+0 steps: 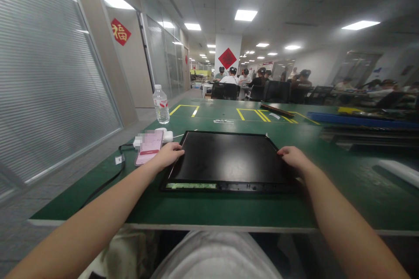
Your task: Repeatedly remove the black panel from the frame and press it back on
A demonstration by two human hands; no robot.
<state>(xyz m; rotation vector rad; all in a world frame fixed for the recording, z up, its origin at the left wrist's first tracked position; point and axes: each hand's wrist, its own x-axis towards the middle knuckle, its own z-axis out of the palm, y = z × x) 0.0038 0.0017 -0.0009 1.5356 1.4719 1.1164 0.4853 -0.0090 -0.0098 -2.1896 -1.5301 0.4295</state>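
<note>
A black flat display panel (pixel 229 157) lies face up in a thin black frame on the green table (pixel 225 213). Along its near edge a strip of green circuit board (pixel 191 186) shows. My left hand (pixel 170 154) grips the panel's left edge with thumb and fingers closed on it. At the opposite side, my right hand (pixel 293 158) pinches the right edge near the far corner. The undersides of both edges are hidden, so I cannot tell how far the fingers reach beneath.
Left of the panel lie a phone (pixel 150 148), a white plug-like item (pixel 164 134) and a black cable (pixel 108 178). A water bottle (pixel 161 104) stands behind them. Dark strips and a blue bar (pixel 347 119) lie at the right. Several people sit farther back.
</note>
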